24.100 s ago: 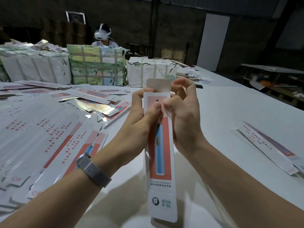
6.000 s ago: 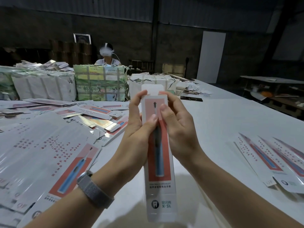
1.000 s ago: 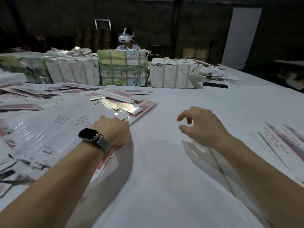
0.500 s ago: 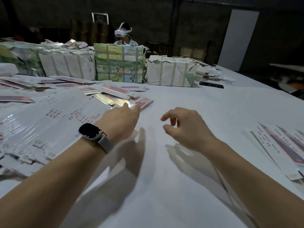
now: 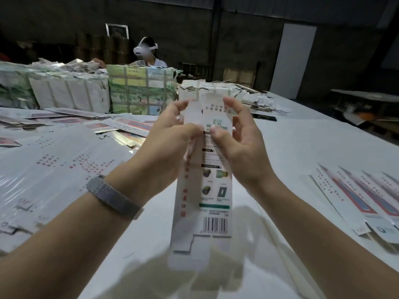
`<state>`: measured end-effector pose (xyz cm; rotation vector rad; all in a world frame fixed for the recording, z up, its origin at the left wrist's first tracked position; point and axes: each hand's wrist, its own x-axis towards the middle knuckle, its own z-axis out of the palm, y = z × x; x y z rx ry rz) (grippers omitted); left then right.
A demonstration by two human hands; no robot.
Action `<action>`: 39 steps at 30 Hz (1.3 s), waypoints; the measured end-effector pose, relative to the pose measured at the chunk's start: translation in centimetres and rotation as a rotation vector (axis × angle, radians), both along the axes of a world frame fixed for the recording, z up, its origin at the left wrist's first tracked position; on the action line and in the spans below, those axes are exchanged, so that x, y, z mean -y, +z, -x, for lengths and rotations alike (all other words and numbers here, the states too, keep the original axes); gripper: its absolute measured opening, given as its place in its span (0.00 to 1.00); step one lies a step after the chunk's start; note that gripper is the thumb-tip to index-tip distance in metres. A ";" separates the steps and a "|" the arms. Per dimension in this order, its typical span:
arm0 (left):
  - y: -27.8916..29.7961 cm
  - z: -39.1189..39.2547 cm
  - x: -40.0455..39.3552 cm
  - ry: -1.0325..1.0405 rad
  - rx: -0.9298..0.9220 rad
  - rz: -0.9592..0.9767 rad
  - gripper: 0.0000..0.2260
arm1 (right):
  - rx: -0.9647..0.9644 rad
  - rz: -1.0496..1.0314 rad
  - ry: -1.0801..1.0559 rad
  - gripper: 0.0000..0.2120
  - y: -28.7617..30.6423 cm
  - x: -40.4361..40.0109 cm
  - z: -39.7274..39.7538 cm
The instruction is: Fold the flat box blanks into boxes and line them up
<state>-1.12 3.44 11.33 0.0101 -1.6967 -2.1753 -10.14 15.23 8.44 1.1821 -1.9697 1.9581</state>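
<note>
Above the white table [image 5: 302, 152], from the head view, I held one box blank [image 5: 207, 190] upright with its barcode end down, my left hand [image 5: 166, 152] and right hand [image 5: 239, 147] both pinching its upper part, while folded boxes [image 5: 362, 190] lay lined up to my right and flat blanks [image 5: 54, 165] spread to my left.

**A packing workshop in a dim warehouse**

We are in a bare, dark hall with grey walls [image 5: 248, 46]. Our long white table [image 5: 302, 147] carries heaps of flat box blanks [image 5: 54, 169] and strapped paper bundles [image 5: 140, 91] stacked along its far side. Behind the bundles we see another worker [image 5: 146, 55] wearing a headset. A row of finished boxes [image 5: 367, 190] lies at our right.
</note>
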 end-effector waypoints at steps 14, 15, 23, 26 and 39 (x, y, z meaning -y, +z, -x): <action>-3.2 0.7 0.0 -0.345 -0.024 0.002 0.23 | -0.316 -0.072 -0.344 0.22 0.1 -0.2 0.3; -3.3 0.7 0.0 -0.325 -0.020 0.001 0.23 | -0.329 -0.078 -0.346 0.21 0.1 -0.2 0.2; -3.8 1.7 -0.6 -0.223 -0.089 0.212 0.22 | -0.137 0.013 -0.069 0.15 0.9 -0.3 -0.6; -4.1 2.2 -0.6 -0.079 -0.147 0.166 0.34 | -0.051 0.053 0.035 0.14 1.3 -0.5 -0.5; -4.1 1.7 0.2 -0.102 -0.165 0.187 0.20 | -0.337 -0.128 -0.364 0.15 1.0 -0.7 0.0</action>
